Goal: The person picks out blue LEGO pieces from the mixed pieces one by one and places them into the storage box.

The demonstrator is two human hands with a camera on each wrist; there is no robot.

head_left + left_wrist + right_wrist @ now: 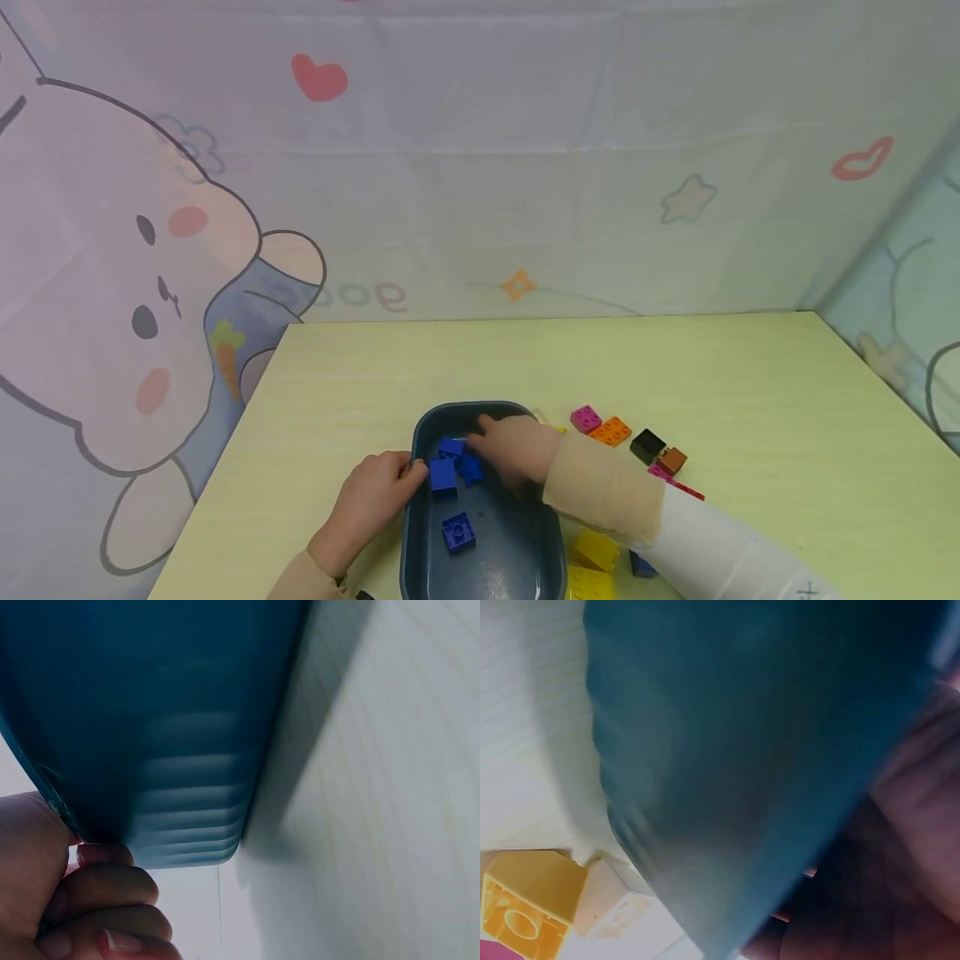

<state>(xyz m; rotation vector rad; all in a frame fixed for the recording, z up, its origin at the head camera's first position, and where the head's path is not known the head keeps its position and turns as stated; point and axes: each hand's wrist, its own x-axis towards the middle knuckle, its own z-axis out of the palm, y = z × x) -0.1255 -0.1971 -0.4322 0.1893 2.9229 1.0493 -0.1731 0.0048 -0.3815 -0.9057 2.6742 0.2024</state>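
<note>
A dark blue-grey plastic bin [495, 567] stands on the table with several blue toy bricks inside. One blue brick [458, 532] lies apart, nearer the front; another blue brick [442, 477] sits by the left wall, beside a star-shaped blue piece [470, 468]. My left hand [378, 496] grips the bin's left rim, thumb over the edge and fingers [112, 889] curled against the outside. Over the right rim reaches my right hand [513, 450], its fingers down inside the bin close to the blue pieces. The bin wall partly hides those fingers; I cannot tell whether they hold anything.
Right of the bin lie yellow bricks [596, 550], a dark blue brick [642, 565], a pink brick [585, 418], an orange brick [611, 431], a black brick [647, 447] and a brown brick [671, 461]. A printed cloth [525, 167] hangs behind the table [720, 375].
</note>
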